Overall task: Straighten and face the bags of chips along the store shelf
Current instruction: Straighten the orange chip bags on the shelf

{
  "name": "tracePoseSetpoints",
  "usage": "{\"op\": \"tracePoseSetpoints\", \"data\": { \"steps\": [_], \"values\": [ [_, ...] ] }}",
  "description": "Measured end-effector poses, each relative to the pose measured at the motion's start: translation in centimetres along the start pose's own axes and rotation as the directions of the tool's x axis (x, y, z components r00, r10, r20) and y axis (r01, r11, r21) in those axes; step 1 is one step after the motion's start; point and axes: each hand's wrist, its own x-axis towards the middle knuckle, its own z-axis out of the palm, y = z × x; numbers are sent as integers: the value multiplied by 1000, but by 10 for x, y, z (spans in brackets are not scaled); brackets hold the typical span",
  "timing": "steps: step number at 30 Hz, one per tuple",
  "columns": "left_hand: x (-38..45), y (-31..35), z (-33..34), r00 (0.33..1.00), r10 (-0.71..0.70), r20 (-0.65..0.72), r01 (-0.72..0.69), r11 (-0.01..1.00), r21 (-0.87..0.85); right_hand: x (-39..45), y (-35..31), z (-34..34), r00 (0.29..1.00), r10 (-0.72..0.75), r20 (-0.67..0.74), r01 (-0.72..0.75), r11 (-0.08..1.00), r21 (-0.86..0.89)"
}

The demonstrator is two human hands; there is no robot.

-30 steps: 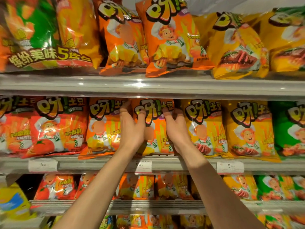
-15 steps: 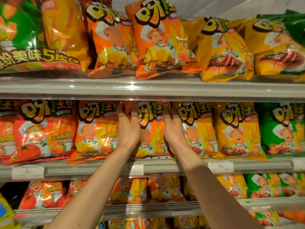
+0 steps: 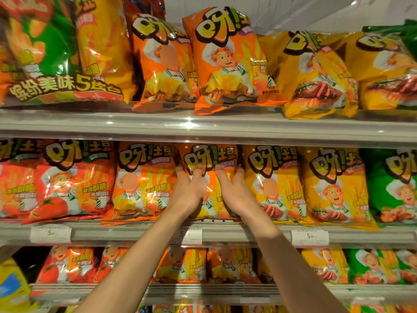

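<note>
I am viewing the middle shelf (image 3: 225,231) of a snack display from the head camera, with both of the person's bare arms reaching up and forward to it. The left hand (image 3: 188,192) and the right hand (image 3: 237,193) are lying side by side on the front of one orange chip bag (image 3: 209,158), which is standing upright in the centre of the middle row with its printed face toward me. The fingers of the left hand (image 3: 198,169) are pressing on the bag just below its logo, and the outer fingers of each hand are curling toward the bag's side edges; I am reading this as both hands spread and pressing on the bag rather than pinching it, though the thumbs are not clearly visible. The two hands are close together but not touching.

Just to the left of the held bag a second orange bag (image 3: 144,179) is standing, slightly tilted, and beyond it a red tomato bag (image 3: 74,181). Just to the right a yellow bag (image 3: 274,184) is standing, its left edge partly hidden behind the right hand, followed by another yellow bag (image 3: 334,186) and a green bag (image 3: 392,184). White price tags (image 3: 310,237) are sitting along the shelf's front rail. The upper shelf (image 3: 203,125) is carrying larger orange and yellow bags leaning at uneven angles.
</note>
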Motion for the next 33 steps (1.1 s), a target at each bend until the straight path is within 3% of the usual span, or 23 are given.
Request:
{"op": "tracePoseSetpoints", "data": {
  "steps": [6,11,14,15,17,18,19,22,33],
  "values": [
    [1,-6,2,997,28,-67,-24,998,59,-1,0,3,999,-32,-43,27,993,-112],
    [0,-10,4,993,60,-98,-53,996,71,-5,0,0,998,-58,-40,54,994,-100],
    [-10,-15,0,986,151,-65,-149,988,45,-22,9,-17,965,-254,-64,248,965,-89],
    [-14,-18,-2,980,192,-59,-189,981,52,-30,15,-26,931,-348,-111,336,935,-113],
    [-20,-26,-3,965,259,-41,-254,962,100,-38,32,-46,811,-521,-265,435,841,-322],
    [-22,-29,-3,957,287,-30,-280,950,140,-37,43,-56,753,-580,-312,414,785,-460],
    [-24,-32,-2,949,313,-16,-305,934,187,-36,53,-63,739,-591,-324,352,748,-563],
    [-27,-39,3,929,368,31,-360,884,297,-27,80,-68,849,-453,-272,154,704,-693],
    [-24,-38,15,938,345,35,-335,873,355,-12,96,-55,848,-422,-320,51,665,-745]
  ]
}}
